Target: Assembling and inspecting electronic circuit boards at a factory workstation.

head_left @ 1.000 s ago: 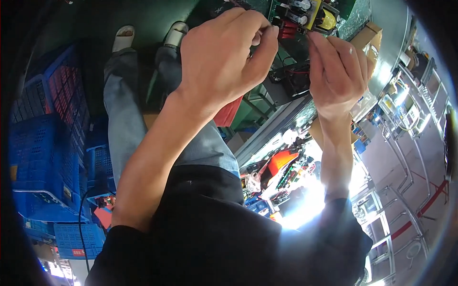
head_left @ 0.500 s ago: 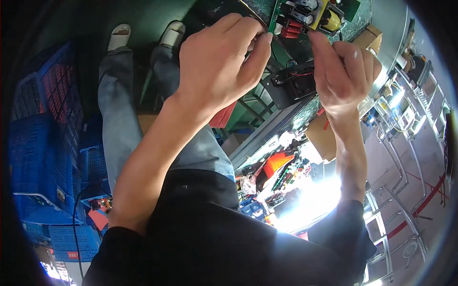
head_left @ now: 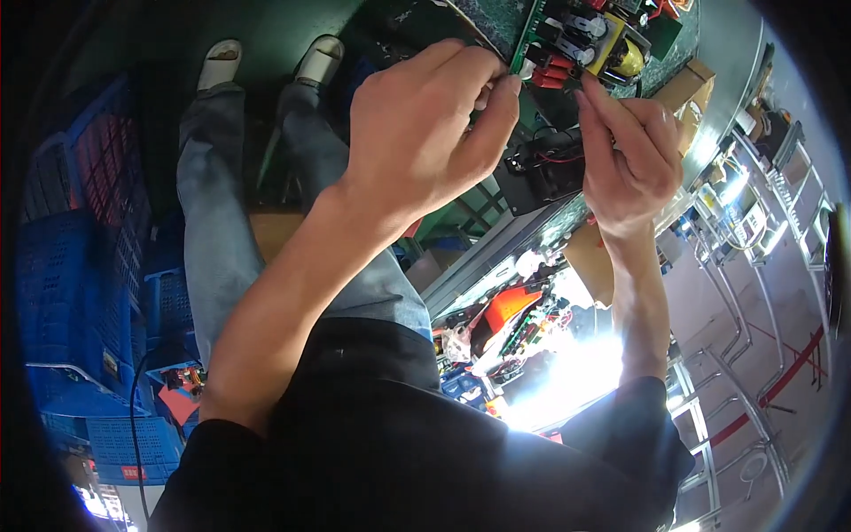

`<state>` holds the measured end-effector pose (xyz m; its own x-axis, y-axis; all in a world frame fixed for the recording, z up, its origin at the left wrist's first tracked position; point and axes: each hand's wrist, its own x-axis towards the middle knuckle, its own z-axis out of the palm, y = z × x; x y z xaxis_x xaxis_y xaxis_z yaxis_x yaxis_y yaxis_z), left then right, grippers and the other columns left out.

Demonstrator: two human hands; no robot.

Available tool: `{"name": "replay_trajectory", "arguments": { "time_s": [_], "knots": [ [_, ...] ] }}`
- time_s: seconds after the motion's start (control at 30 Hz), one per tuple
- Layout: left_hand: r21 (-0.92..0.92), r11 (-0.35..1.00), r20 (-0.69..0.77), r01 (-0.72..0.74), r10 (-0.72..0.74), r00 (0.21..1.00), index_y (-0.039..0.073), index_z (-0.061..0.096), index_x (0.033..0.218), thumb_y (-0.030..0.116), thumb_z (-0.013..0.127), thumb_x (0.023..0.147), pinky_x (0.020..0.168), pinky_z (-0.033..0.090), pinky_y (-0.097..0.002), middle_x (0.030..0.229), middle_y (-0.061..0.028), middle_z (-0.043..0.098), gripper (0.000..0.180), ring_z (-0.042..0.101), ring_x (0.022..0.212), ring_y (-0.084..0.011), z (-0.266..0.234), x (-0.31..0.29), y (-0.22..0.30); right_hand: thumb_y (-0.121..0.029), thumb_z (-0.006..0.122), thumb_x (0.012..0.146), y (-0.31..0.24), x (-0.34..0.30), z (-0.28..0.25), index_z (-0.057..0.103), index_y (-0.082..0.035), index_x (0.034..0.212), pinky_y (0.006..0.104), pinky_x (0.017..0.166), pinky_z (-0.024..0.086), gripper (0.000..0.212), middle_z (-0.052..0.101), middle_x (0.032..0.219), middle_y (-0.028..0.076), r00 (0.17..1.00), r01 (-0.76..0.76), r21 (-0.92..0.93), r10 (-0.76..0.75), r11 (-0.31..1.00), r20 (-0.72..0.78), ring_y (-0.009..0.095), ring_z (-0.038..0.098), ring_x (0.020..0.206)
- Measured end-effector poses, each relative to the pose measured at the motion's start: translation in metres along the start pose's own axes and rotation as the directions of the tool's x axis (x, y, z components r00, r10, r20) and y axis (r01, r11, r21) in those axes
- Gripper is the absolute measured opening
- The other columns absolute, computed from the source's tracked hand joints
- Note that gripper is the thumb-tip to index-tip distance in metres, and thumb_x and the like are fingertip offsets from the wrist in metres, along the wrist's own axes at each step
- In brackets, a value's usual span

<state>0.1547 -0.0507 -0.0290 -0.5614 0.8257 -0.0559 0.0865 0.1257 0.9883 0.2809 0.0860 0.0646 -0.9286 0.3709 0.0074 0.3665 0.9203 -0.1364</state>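
Note:
A green circuit board [head_left: 530, 40] with upright capacitors, red parts and a yellow-wrapped transformer [head_left: 629, 60] is at the top of the view. My left hand [head_left: 434, 124] is closed at the board's lower left corner, thumb against curled fingers; what lies in the pinch is hidden. On the other side, my right hand [head_left: 631, 160] brings thumb and forefinger together just below the red parts [head_left: 551, 73]. Anything between those fingertips is too small to name. Between the two hands sits a black housing [head_left: 541, 168] with thin red wires.
Blue plastic crates [head_left: 80, 301] are stacked at the left. A cardboard box [head_left: 687, 93] lies right of the board. Below the bench edge, a brightly lit area holds an orange object [head_left: 512, 309] and loose electronics. Metal tube frames [head_left: 736, 355] stand at the right.
The board and black housing appear slightly lower and farther right. My left hand has shifted a little right and down; my right hand's fingers have straightened somewhat, and its wrist has moved left.

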Motion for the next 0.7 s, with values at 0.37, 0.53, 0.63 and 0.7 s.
{"name": "replay_trajectory", "arguments": {
  "time_s": [0.37, 0.53, 0.63, 0.7],
  "knots": [
    [0.03, 0.999, -0.009, -0.024, 0.024, 1.0, 0.001, 0.068, 0.088, 0.012, 0.072, 0.085, 0.053, 0.051, -0.0293, 0.073, -0.0113, 0.065, 0.012, 0.066, 0.06, -0.0226, 0.001, 0.0, -0.002, 0.002, 0.08, 0.074, -0.012, -0.003, 0.007, 0.077, -0.004, 0.095, 0.025, 0.054, 0.043, 0.022, 0.064, 0.077, 0.006, 0.982, -0.148, -0.025, 0.144, 0.989, -0.122, 0.011, 0.056, 0.064],
    [0.01, 1.0, -0.01, 0.006, -0.006, 1.0, 0.002, 0.069, 0.089, 0.013, 0.072, 0.086, 0.053, 0.051, -0.0284, 0.074, -0.0107, 0.066, 0.012, 0.067, 0.059, -0.0203, 0.003, -0.002, -0.003, 0.0, 0.081, 0.074, -0.014, 0.001, 0.008, 0.077, -0.003, 0.09, 0.0248, 0.058, 0.047, 0.016, 0.067, 0.081, 0.007, 0.977, -0.175, -0.039, 0.168, 0.984, -0.131, 0.013, 0.062, 0.067],
    [0.016, 1.0, 0.006, -0.011, 0.011, 1.0, 0.002, 0.069, 0.089, 0.014, 0.071, 0.087, 0.053, 0.051, -0.0278, 0.075, -0.0106, 0.066, 0.013, 0.067, 0.06, -0.0194, 0.002, -0.003, -0.004, 0.0, 0.08, 0.075, -0.014, 0.002, 0.007, 0.076, -0.003, 0.088, 0.0253, 0.059, 0.048, 0.014, 0.069, 0.082, 0.007, 0.982, -0.154, -0.101, 0.141, 0.983, -0.125, 0.014, 0.064, 0.068],
    [0.008, 1.0, 0.002, -0.02, 0.02, 1.0, 0.002, 0.069, 0.088, 0.014, 0.071, 0.087, 0.052, 0.051, -0.0277, 0.074, -0.0105, 0.066, 0.013, 0.067, 0.059, -0.0193, 0.002, -0.004, -0.007, 0.0, 0.08, 0.075, -0.011, 0.005, 0.004, 0.076, -0.003, 0.088, 0.0254, 0.06, 0.048, 0.013, 0.069, 0.083, 0.007, 0.99, -0.105, -0.159, 0.088, 0.982, -0.108, 0.015, 0.064, 0.068]
  ]
}}
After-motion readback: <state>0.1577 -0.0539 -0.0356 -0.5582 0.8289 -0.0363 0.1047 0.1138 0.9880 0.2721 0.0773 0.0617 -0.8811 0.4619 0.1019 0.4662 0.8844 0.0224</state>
